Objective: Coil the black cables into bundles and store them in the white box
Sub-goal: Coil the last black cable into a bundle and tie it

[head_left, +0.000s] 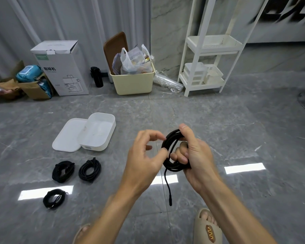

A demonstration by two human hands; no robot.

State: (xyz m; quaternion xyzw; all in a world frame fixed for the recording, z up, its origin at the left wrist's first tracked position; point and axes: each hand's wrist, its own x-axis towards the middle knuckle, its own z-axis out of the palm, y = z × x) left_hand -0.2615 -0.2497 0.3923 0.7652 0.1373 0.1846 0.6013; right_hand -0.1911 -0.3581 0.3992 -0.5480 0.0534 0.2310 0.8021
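Note:
My right hand [194, 152] grips a coiled black cable [169, 147] held up in front of me, thumb on top and fingers through the loop. A loose end with a plug [169, 199] hangs down from the coil. My left hand [144, 155] is at the coil's left side, thumb and fingertips curled and touching the strands. Three coiled black bundles lie on the floor to the left: one [63, 171], a second [89, 170] and a third [55, 198]. The white box [102, 145] stands open beyond them, its lid [67, 136] leaning beside it.
Along the back wall stand a cardboard box [62, 67], a cream bin full of bags [133, 83], a black bottle [97, 76] and a white shelf rack [209, 50]. My sandalled feet [208, 228] show at the bottom edge on the grey tiled floor.

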